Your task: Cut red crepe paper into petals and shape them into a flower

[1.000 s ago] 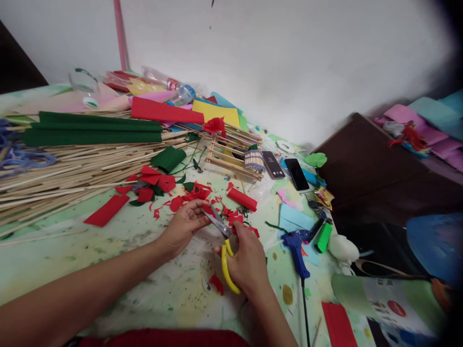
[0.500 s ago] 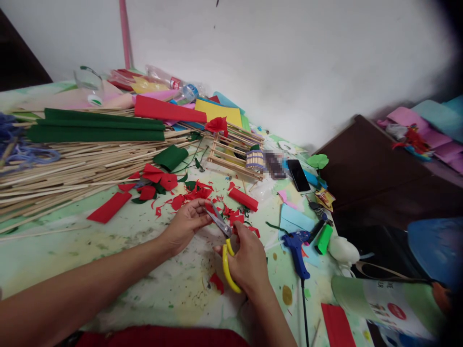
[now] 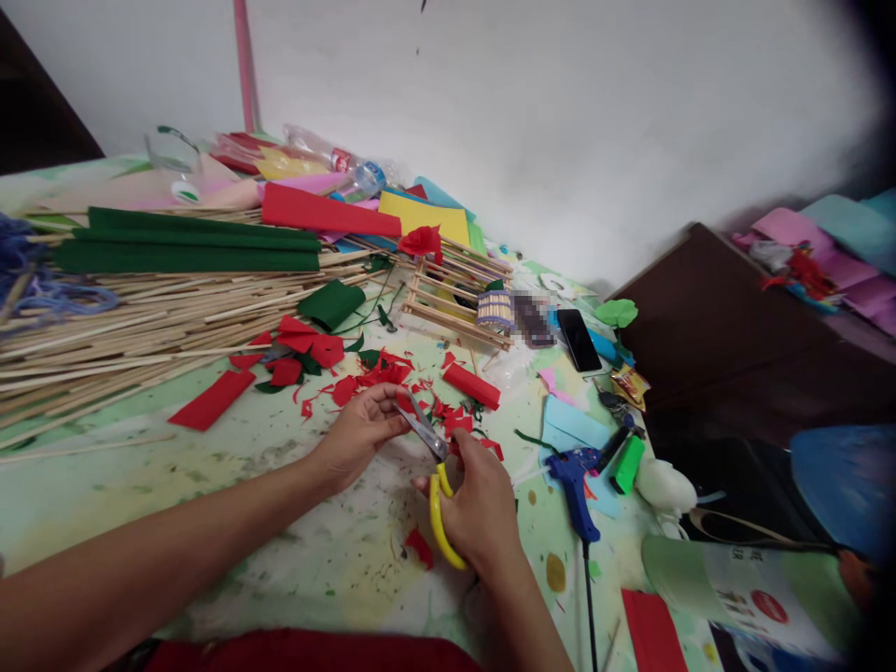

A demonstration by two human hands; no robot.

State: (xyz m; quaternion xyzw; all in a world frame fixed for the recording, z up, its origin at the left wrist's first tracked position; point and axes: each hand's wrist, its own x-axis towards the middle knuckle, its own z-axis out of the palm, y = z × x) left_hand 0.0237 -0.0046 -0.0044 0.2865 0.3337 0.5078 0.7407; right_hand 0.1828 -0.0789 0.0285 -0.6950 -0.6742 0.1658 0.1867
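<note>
My left hand (image 3: 365,431) pinches a small piece of red paper (image 3: 404,400) between thumb and fingers. Yellow-handled scissors (image 3: 435,446) are in my right hand (image 3: 483,499), with the blades slightly apart around the red piece. Just beyond the hands lies a heap of red paper scraps (image 3: 378,371). A rolled red strip (image 3: 471,385) rests to the right of that heap. One loose red scrap (image 3: 419,548) lies below the scissors on the stained tablecloth.
Many thin wooden sticks (image 3: 161,308) cover the left side, under folded green paper (image 3: 189,245). A stick frame (image 3: 455,299) stands at the back centre. To the right are a blue glue gun (image 3: 575,490), a phone (image 3: 578,340) and a green bottle (image 3: 742,583).
Almost nothing differs. Both hands, the scissors and the red piece stay in nearly the same place; the view shifts very slightly.
</note>
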